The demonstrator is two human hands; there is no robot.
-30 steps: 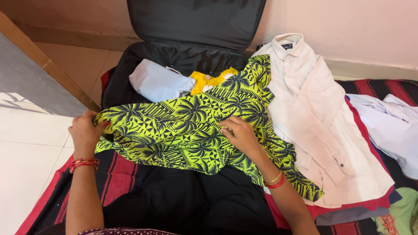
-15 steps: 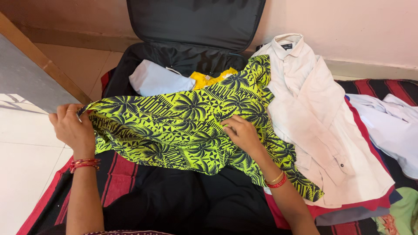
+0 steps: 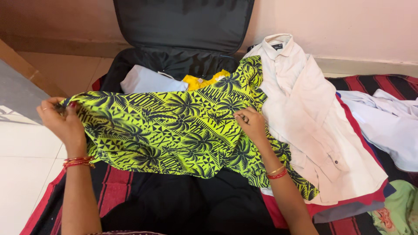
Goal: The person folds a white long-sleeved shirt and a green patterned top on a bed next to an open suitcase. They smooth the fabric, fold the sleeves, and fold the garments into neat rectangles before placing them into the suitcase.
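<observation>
A neon-green shirt with a dark palm print (image 3: pixel 174 130) is held stretched out over a black open suitcase (image 3: pixel 174 65) and a striped red-and-black mat (image 3: pixel 113 182). One edge is pinched in the closed fingers of the left hand (image 3: pixel 61 122); the cloth near its middle is gripped by the right hand (image 3: pixel 250 124). The spreading-out step appears to be in hand, and the next move would call for both edges to be kept taut and level. A white shirt (image 3: pixel 305 113) lies just beside it, with a pale folded garment (image 3: pixel 148 80) and a yellow one (image 3: pixel 202 80) seen in the suitcase.
</observation>
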